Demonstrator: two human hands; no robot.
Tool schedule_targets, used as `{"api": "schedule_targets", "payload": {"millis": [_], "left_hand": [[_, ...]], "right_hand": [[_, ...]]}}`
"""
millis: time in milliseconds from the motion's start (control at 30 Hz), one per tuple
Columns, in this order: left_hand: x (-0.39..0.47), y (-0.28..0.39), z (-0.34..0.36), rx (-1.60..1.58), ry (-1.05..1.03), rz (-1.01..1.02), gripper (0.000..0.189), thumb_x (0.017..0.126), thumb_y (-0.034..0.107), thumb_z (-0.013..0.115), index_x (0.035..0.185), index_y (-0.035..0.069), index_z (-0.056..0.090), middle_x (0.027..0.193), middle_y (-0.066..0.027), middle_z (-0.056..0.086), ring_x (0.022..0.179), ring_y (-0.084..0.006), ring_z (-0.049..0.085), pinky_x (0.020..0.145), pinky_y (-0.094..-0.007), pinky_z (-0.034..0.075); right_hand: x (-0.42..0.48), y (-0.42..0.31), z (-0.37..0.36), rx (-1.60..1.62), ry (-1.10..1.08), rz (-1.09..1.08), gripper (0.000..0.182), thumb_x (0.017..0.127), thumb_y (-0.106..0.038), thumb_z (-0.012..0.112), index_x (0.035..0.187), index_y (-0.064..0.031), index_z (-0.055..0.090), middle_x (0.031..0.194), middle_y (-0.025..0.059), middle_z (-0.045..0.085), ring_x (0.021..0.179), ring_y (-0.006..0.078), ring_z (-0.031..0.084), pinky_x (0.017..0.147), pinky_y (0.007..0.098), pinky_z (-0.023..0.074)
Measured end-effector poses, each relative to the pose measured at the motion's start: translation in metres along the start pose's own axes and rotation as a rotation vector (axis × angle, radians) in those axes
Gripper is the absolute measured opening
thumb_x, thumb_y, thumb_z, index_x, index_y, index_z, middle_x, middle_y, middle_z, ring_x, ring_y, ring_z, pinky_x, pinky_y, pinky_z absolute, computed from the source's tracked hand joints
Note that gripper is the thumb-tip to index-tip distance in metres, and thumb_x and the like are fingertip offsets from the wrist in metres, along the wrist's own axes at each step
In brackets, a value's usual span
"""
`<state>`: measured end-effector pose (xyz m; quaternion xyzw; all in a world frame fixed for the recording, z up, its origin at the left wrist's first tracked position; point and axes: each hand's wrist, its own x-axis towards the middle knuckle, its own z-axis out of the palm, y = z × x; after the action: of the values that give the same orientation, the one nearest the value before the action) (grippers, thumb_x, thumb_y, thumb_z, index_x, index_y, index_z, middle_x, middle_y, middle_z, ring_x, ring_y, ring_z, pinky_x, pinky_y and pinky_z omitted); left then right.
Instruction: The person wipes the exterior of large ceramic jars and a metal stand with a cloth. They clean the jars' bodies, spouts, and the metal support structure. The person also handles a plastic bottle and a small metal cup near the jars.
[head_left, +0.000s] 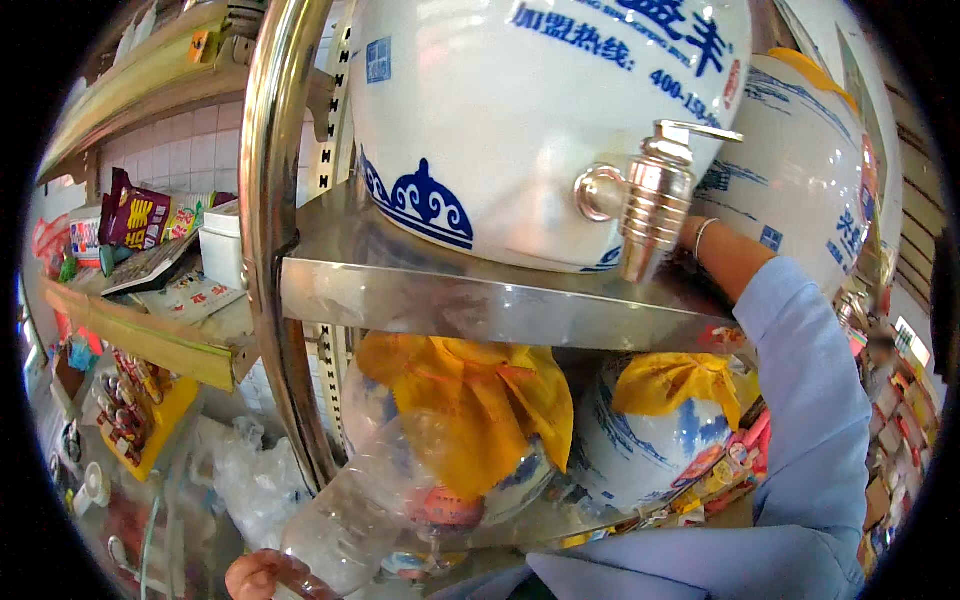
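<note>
My left hand (262, 576) is closed around the neck end of a clear plastic bottle (341, 525), which is tilted below the steel shelf (450, 300). On that shelf stands a large white ceramic jar (480, 150) with blue patterns, blue writing and a metal tap (656, 199). My right arm, in a light blue sleeve, reaches behind the tap, between this jar and a second ceramic jar (787, 172). Only the wrist side of my right hand (686, 238) shows; its fingers are hidden. Beneath the shelf are jars covered with yellow cloth (480, 405).
A curved steel post (274, 187) rises at the left of the jars. Beyond it, a shelf (142, 326) holds snack bags (139, 217) and a white container (222, 238). Clear plastic bags (255, 480) hang lower down. Packaged goods (896, 450) lie at the far right.
</note>
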<state>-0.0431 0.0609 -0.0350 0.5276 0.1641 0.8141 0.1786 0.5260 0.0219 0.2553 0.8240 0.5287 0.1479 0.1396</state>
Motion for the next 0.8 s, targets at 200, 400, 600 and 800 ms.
{"api": "schedule_targets", "payload": {"millis": [200,400,600,800], "left_hand": [[-0.010,-0.014,-0.019,-0.007,0.022,-0.083,0.057,0.081,0.048,0.063,0.115,0.004,0.049,0.111,-0.0125,0.046,0.092,-0.0203,0.047,0.075,-0.0288,0.042],[0.011,0.004,-0.028,-0.065,0.020,0.004,0.052,0.082,0.043,0.064,0.110,0.001,0.053,0.105,-0.0152,0.051,0.084,-0.0213,0.049,0.068,-0.0302,0.043],[0.036,0.022,-0.035,0.011,-0.024,0.141,0.052,0.086,0.043,0.062,0.108,-0.004,0.056,0.097,-0.0181,0.057,0.068,-0.0220,0.054,0.055,-0.0323,0.046],[0.043,0.022,-0.042,-0.057,-0.060,0.092,0.052,0.085,0.044,0.063,0.107,-0.002,0.056,0.093,-0.0167,0.057,0.063,-0.0206,0.052,0.053,-0.0311,0.044]], "right_hand": [[-0.066,-0.004,-0.003,-0.019,0.099,-0.124,0.028,0.087,-0.018,0.047,0.096,0.0022,0.065,0.099,0.0235,0.064,0.087,0.0379,0.062,0.076,0.0454,0.0482],[-0.163,-0.066,-0.039,-0.043,0.156,-0.320,0.038,0.091,-0.026,0.045,0.118,-0.0001,0.052,0.095,0.0230,0.058,0.091,0.0412,0.055,0.081,0.0441,0.0458],[-0.240,-0.125,-0.084,0.355,0.107,0.022,0.040,0.085,-0.028,0.054,0.116,-0.0025,0.053,0.101,0.0213,0.058,0.096,0.0338,0.057,0.081,0.0388,0.0460],[-0.242,-0.126,-0.148,0.233,0.208,0.379,0.049,0.082,-0.035,0.058,0.117,-0.0029,0.051,0.102,0.0198,0.062,0.097,0.0340,0.059,0.085,0.0390,0.0464]]}}
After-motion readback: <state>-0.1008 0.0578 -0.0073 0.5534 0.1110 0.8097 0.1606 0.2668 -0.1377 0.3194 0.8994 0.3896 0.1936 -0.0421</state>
